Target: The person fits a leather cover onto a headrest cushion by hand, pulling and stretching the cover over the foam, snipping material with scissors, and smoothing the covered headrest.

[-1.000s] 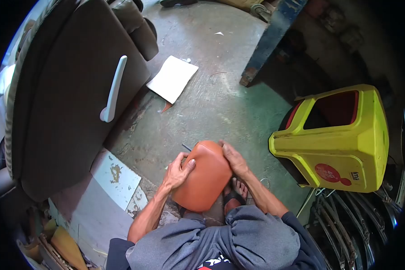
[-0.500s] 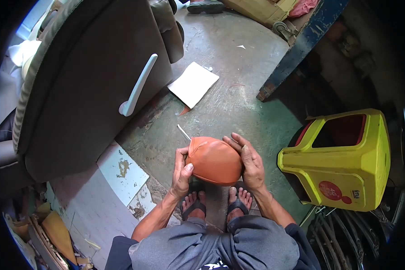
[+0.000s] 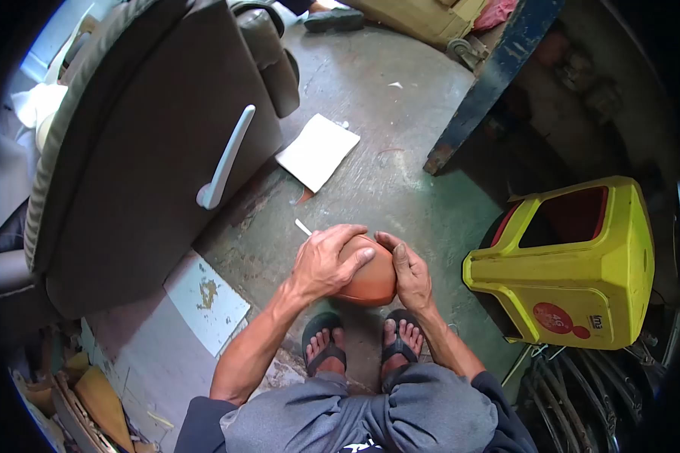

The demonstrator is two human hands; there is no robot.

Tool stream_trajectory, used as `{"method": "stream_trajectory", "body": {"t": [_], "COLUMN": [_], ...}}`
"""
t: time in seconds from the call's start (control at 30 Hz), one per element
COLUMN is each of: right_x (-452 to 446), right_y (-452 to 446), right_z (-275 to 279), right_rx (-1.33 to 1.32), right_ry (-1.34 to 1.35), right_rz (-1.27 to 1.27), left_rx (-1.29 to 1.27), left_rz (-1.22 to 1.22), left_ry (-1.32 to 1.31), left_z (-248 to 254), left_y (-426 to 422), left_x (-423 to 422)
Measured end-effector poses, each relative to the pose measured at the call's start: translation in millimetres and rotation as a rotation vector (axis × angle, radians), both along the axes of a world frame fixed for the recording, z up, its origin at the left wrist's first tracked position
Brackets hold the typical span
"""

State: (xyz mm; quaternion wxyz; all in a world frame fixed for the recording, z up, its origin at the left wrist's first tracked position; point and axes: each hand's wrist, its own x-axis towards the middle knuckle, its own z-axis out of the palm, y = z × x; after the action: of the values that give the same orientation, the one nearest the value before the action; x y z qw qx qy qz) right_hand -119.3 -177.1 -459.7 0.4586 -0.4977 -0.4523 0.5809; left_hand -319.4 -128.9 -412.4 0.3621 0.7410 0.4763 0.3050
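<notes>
An orange, leather-like padded piece (image 3: 370, 281) is held above my feet, between both hands. My left hand (image 3: 329, 260) lies over its left and upper side, fingers spread across the top and the thumb on its face. My right hand (image 3: 411, 275) grips the right edge, thumb upward against it. A thin white strip (image 3: 303, 226) sticks out beyond my left hand; whether it joins the orange piece is hidden.
A dark padded chair (image 3: 143, 151) with a pale lever (image 3: 230, 160) stands at the left. A white pad (image 3: 318, 152) lies on the floor. A yellow plastic stool (image 3: 567, 264) is on the right, above metal frames (image 3: 582, 400). A blue post (image 3: 491, 90) slants behind; a co-worker's shoe (image 3: 334, 20) shows at the top.
The orange piece has been turned between my hands and now shows less of its surface. My left hand has moved from its left edge to over its top.
</notes>
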Motion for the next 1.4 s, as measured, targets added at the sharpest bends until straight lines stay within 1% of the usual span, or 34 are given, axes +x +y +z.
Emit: {"method": "stream_trajectory", "body": {"t": [0.03, 0.07, 0.1, 0.13, 0.17, 0.2, 0.23, 0.27, 0.3, 0.33, 0.4, 0.47, 0.5, 0.57, 0.63, 0.7, 0.73, 0.77, 0.83, 0.87, 0.9, 0.97, 1.0, 1.03, 1.1, 1.13, 1.17, 1.2, 1.23, 1.27, 1.3, 1.33, 1.37, 1.4], "right_x": [3.3, 7.8, 12.1, 17.6, 21.4, 22.5, 23.4, 26.1, 24.3, 20.5, 12.6, 7.2, 6.7, 7.4, 11.4, 22.7, 25.6, 30.2, 35.1, 38.1, 34.0, 16.5, 10.9, 7.9, 4.6, 5.1, 6.1, 4.5, 3.2, 3.2, -1.4, 1.6, 0.5, -0.8], "right_y": [1.0, 1.7, 1.4, 5.2, 11.5, 15.4, 17.1, 18.9, 21.6, 21.8, 24.0, 26.4, 30.5, 31.5, 36.4, 43.9, 45.6, 45.4, 43.2, 38.8, 32.5, 19.5, 15.4, 15.9, 18.4, 24.5, 32.4, 40.4, 45.0, 45.7, 44.0, 40.2, 35.7, 35.5], "right_z": [1.0, 2.2, -8.1, -18.9, -12.8, -5.6, 3.6, 14.3, 18.0, 22.6, 24.3, 23.1, 22.8, 21.9, 13.9, 6.9, -2.5, -9.8, -9.6, -13.8, -9.0, 4.9, 4.6, 5.4, 11.8, 9.8, 7.1, 9.1, 9.1, 9.4, 10.7, 11.1, 12.6, 15.1], "right_rx": [-0.001, 0.002, -0.028, -0.033, 0.056, 0.016, 0.065, 0.106, 0.191, 0.235, 0.286, 0.331, 0.348, 0.206, 0.174, 0.021, -0.041, -0.035, -0.120, -0.111, -0.107, 0.127, 0.223, 0.221, 0.132, 0.097, 0.069, 0.025, 0.039, 0.045, 0.019, 0.158, 0.104, 0.164], "right_ry": [-0.056, -0.116, -0.115, -0.121, -0.241, -0.245, -0.320, -0.404, -0.446, -0.496, -0.549, -0.599, -0.602, -0.602, -0.598, -0.350, -0.145, -0.145, 0.130, 0.153, 0.155, -0.154, -0.328, -0.324, -0.284, -0.269, -0.327, -0.382, -0.375, -0.373, -0.227, -0.365, -0.359, -0.317], "right_rz": [-0.010, -0.021, 0.007, 0.034, 0.063, 0.057, 0.066, 0.100, 0.094, 0.063, 0.028, -0.120, -0.122, -0.196, -0.225, -0.164, -0.116, -0.109, 0.043, 0.095, 0.093, -0.020, -0.050, -0.039, -0.088, -0.080, -0.143, -0.201, -0.197, -0.195, -0.127, -0.018, -0.014, 0.022], "left_rx": [0.019, -0.028, -0.057, -0.069, -0.070, -0.056, -0.059, -0.019, -0.142, -0.273, -0.252, -0.240, -0.205, -0.153, -0.187, -0.226, -0.345, -0.341, -0.512, -0.606, -0.602, -0.572, -0.554, -0.556, -0.571, -0.586, -0.600, -0.487, -0.399, -0.403, -0.394, -0.385, -0.369, -0.426], "left_rz": [-0.013, 0.040, 0.097, 0.057, 0.026, -0.059, -0.145, -0.139, -0.165, -0.193, -0.177, -0.156, -0.073, 0.094, 0.144, 0.208, 0.172, 0.180, 0.077, 0.038, 0.035, 0.046, 0.049, 0.061, 0.005, -0.020, -0.016, 0.018, 0.058, 0.080, 0.091, 0.070, 0.051, 0.059], "left_ry": [0.000, 0.035, 0.065, 0.136, 0.207, 0.193, 0.188, 0.191, 0.163, 0.135, 0.170, 0.197, 0.212, 0.234, 0.241, 0.218, 0.214, 0.213, -0.274, -0.437, -0.435, -0.488, -0.383, -0.384, -0.409, -0.306, -0.304, -0.356, -0.402, -0.365, -0.326, -0.326, -0.330, -0.321], "left_z": [-1.2, -1.2, 1.0, 3.0, 4.5, 1.1, 1.8, 3.0, 5.7, 8.1, 10.4, 8.7, 5.8, -0.3, -2.1, -8.1, -2.9, -11.0, -20.2, -24.4, -24.9, -27.1, -22.6, -22.6, -23.3, -8.3, -8.6, -12.1, -16.8, -15.0, -11.2, -9.3, -8.7, -8.9], "left_y": [0.7, -1.1, 0.8, 1.0, 5.0, 13.8, 20.5, 26.4, 29.8, 33.0, 40.1, 39.0, 37.3, 29.2, 25.3, 26.6, 30.5, 30.1, 25.5, 20.6, 18.9, 16.8, 19.0, 16.8, 12.2, 7.7, 8.7, 4.9, -7.4, -16.0, -12.7, -14.5, -13.8, -6.3], "left_x": [3.2, 7.4, 12.1, 15.4, 17.5, 17.0, 16.3, 17.5, 18.3, 19.2, 23.8, 30.6, 36.0, 47.9, 55.4, 57.5, 55.6, 50.4, 37.9, 32.6, 32.2, 25.5, 21.1, 18.8, 18.3, 14.4, 15.2, 16.3, 14.9, 14.3, 13.1, 10.5, 6.0, -0.8]}}
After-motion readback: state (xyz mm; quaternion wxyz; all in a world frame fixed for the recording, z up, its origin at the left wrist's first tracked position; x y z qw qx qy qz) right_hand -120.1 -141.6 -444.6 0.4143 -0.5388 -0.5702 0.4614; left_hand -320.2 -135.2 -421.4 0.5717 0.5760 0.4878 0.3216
